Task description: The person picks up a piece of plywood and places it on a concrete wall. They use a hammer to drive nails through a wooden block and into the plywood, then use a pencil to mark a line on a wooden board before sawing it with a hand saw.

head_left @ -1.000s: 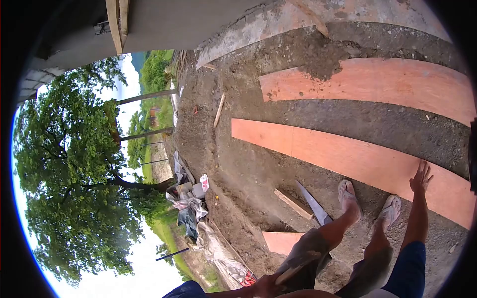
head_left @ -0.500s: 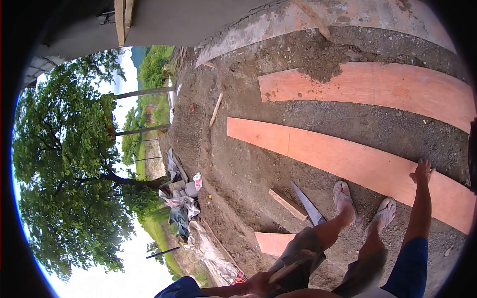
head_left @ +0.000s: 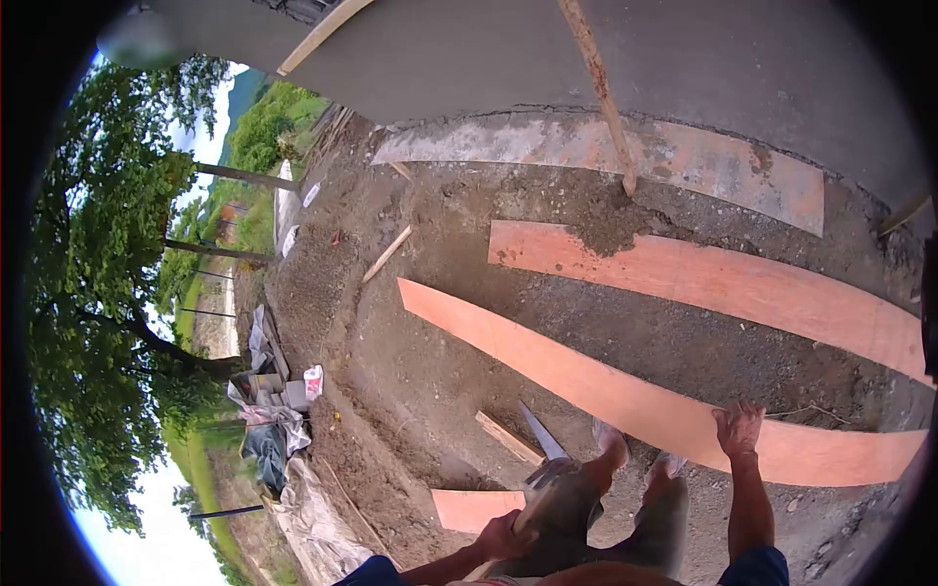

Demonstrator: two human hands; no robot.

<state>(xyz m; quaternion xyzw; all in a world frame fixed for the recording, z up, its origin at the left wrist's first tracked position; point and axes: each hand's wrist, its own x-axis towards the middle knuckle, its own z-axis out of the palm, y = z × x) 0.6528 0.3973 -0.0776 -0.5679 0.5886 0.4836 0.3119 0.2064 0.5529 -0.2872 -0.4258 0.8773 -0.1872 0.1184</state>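
Note:
My right hand (head_left: 741, 430) grips the long orange plywood strip (head_left: 586, 379), its fingers over the far edge. The strip is tilted up in front of my feet and partly hides them. At the lower middle, my left hand (head_left: 506, 537) is closed round a wooden-handled tool (head_left: 532, 510), held near my knee; I cannot make out its head clearly. A handsaw blade (head_left: 543, 433) lies on the dirt by my left foot, beside a short wood block (head_left: 510, 439). A small plywood piece (head_left: 474, 509) lies nearer my left hand.
A second plywood strip (head_left: 723, 278) lies ahead with soil on it. Beyond it, a stained board (head_left: 723, 176) runs along the grey wall (head_left: 733, 68), with a wooden prop (head_left: 601, 98) leaning there. Sacks and sheeting (head_left: 283, 430) lie left, near a tree (head_left: 98, 342).
My view has shifted, showing more wall. The gripped strip has tilted up, and its near edge now covers part of my feet. My left hand still holds the tool.

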